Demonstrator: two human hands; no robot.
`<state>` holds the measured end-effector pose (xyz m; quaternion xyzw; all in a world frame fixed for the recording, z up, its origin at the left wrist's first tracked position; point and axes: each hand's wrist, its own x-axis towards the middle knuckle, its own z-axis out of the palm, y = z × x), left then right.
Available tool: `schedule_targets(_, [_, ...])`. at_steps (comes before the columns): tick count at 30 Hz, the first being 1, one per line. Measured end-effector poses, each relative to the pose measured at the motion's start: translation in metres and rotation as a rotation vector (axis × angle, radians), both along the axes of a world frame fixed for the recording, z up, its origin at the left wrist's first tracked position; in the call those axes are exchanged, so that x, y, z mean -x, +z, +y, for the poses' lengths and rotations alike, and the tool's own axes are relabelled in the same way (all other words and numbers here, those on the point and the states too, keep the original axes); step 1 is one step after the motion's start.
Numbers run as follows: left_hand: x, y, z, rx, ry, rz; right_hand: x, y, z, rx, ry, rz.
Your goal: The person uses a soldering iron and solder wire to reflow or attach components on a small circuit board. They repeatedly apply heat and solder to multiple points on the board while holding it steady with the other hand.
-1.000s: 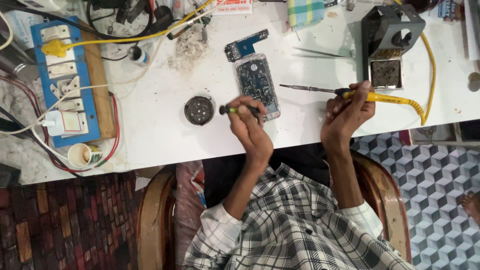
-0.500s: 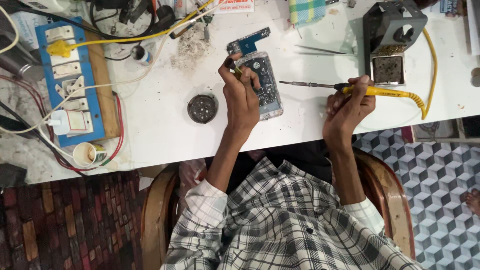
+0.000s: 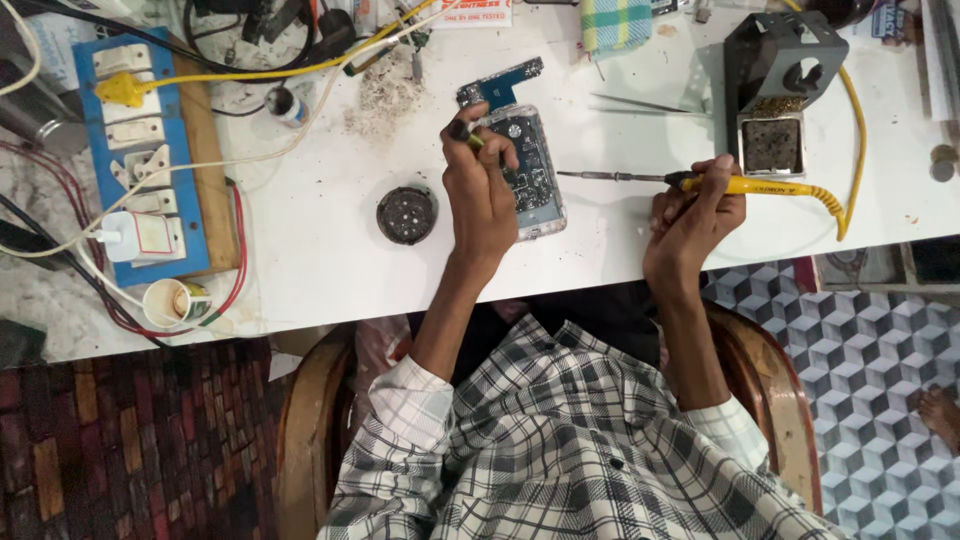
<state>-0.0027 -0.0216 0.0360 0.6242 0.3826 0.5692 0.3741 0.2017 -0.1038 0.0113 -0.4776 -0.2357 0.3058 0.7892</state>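
Item: opened phone on the worktop, long axis running away from me, directly under my left hand, whose fingers pinch a small tool; my right hand, well to its right, grips the soldering iron, tip pointing left toward the phone

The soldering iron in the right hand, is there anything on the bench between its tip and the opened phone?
Nothing visible. The soldering iron in the right hand points its tip at the opened phone across bare white bench. The tweezers lie farther back, off that line. The left hand rests on the phone's other side.
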Motion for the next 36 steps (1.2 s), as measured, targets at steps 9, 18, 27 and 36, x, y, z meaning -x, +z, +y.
schedule_targets(9, [0.002, -0.007, 0.006, 0.097, -0.01, 0.032, -0.006, -0.009, 0.0, -0.021, -0.026, 0.048])
schedule_targets(18, [0.004, -0.01, 0.006, -0.018, -0.074, -0.025, -0.018, 0.013, 0.008, 0.017, 0.187, -0.04])
schedule_targets(27, [0.003, -0.021, 0.015, -0.17, -0.036, 0.123, -0.023, 0.008, 0.027, 0.1, 0.215, -0.013])
schedule_targets(36, [-0.002, -0.037, 0.021, -0.127, -0.072, 0.045, -0.027, -0.005, 0.026, 0.052, 0.183, 0.038])
